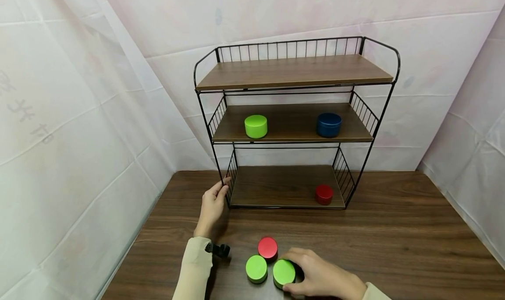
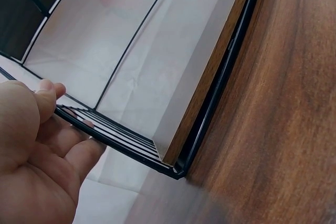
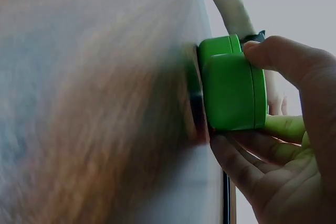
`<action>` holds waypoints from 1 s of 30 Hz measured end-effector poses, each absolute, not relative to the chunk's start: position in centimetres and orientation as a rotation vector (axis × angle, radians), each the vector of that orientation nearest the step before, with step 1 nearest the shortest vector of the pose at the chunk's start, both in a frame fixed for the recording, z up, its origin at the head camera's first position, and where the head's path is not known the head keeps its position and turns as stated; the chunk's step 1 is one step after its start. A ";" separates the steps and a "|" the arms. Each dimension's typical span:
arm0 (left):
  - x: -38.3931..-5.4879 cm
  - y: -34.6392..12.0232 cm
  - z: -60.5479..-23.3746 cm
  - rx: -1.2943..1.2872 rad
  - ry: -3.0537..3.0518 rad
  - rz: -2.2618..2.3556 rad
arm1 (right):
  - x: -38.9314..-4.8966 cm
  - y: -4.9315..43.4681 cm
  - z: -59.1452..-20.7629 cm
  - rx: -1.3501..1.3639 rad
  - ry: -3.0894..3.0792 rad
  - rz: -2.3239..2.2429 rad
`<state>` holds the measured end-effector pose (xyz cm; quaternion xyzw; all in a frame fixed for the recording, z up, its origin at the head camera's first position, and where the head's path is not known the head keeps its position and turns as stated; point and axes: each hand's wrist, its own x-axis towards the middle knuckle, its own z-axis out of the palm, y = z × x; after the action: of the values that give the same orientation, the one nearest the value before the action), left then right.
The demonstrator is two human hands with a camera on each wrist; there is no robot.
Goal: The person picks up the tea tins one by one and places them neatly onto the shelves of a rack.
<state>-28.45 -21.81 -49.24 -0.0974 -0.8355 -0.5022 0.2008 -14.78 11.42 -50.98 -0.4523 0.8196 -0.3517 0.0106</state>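
My left hand grips the left front post of a three-tier shelf rack low down, near the bottom tier. In the left wrist view, its thumb and fingers hold the thin black metal frame. At the front of the table, my right hand holds a round green tin between thumb and fingers. The right wrist view shows this green tin from the side, close to the tabletop. Just left of it is a second green tin, with a red tin behind them.
The middle tier carries a green tin on the left and a dark blue tin on the right. A small red tin sits at the right of the bottom tier. White cloth hangs around the wooden table.
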 end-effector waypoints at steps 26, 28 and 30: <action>-28.4 -21.8 -49.2 -0.278 -2.334 -1.421 | -19.8 14.4 -50.3 -1.164 2.778 -1.158; -28.4 -21.8 -49.2 -0.275 -2.336 -1.424 | -20.3 14.5 -50.1 -1.117 2.805 -1.150; -28.4 -21.8 -49.2 -0.271 -2.340 -1.418 | -20.8 14.6 -50.0 -1.081 2.833 -1.144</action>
<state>-28.41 -21.85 -49.23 -0.0968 -0.8348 -0.5058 0.1948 -20.81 14.61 -50.00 -0.3333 0.8730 -0.3526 -0.0496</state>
